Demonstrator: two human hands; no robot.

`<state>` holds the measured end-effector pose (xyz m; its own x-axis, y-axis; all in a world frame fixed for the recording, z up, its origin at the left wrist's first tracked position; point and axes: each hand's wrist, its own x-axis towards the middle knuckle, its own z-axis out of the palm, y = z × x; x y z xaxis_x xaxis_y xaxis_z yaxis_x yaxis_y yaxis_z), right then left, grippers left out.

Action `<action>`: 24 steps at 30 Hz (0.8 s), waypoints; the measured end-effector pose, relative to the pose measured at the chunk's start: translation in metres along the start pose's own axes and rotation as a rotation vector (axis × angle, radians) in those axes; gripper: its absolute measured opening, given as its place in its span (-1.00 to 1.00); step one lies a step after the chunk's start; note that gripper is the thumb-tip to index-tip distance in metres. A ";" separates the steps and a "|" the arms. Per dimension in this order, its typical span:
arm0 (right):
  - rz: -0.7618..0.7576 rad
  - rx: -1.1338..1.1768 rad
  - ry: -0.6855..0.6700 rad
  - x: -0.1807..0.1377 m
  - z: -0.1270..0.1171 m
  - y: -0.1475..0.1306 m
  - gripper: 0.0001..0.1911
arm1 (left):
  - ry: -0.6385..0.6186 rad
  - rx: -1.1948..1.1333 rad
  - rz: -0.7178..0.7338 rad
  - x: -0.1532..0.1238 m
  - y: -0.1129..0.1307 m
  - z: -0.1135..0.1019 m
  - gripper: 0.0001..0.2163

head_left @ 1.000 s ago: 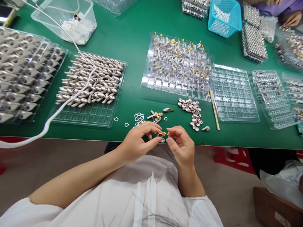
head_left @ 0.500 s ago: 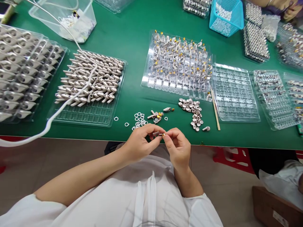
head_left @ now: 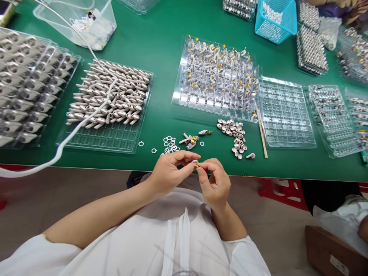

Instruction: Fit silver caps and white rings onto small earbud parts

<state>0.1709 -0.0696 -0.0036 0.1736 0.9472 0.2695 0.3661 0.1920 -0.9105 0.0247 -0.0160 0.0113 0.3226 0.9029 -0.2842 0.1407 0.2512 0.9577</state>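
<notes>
My left hand and my right hand meet at the near edge of the green table. Both pinch one small grey earbud part with a yellow tab between their fingertips. Just beyond the hands lie several loose white rings, a few small grey and yellow parts and a heap of small silver caps.
A clear tray of grey earbud shells lies at left, crossed by a white cable. A tray of parts with yellow tabs sits ahead, an empty clear tray and a wooden stick at right. Another person's hand works far right, by a blue basket.
My hands have drawn together: the right fingertips closed onto the small part held by the left, and both shifted slightly toward me.
</notes>
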 end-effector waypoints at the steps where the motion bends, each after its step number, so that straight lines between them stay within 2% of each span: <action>1: -0.005 -0.008 -0.013 0.001 -0.001 0.000 -0.92 | -0.020 -0.049 -0.024 0.000 -0.001 0.000 -0.78; 5: 0.010 -0.038 -0.048 0.005 -0.007 -0.002 -0.93 | -0.156 -0.204 -0.132 0.003 -0.001 -0.006 -0.70; 9: -0.007 -0.059 -0.058 0.008 -0.011 -0.002 -0.91 | -0.266 -0.170 -0.183 0.006 0.001 -0.015 -0.66; 18: -0.181 -0.197 -0.157 0.011 -0.016 0.005 -0.83 | -0.193 -0.083 -0.122 0.006 0.000 -0.013 -0.71; 24: -0.132 -0.235 -0.225 0.015 -0.018 0.002 -0.88 | -0.151 -0.002 -0.058 0.004 -0.005 -0.010 -0.73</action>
<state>0.1907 -0.0594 0.0042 -0.0861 0.9560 0.2804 0.5769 0.2773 -0.7683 0.0156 -0.0101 0.0063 0.4506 0.8244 -0.3426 0.1612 0.3023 0.9395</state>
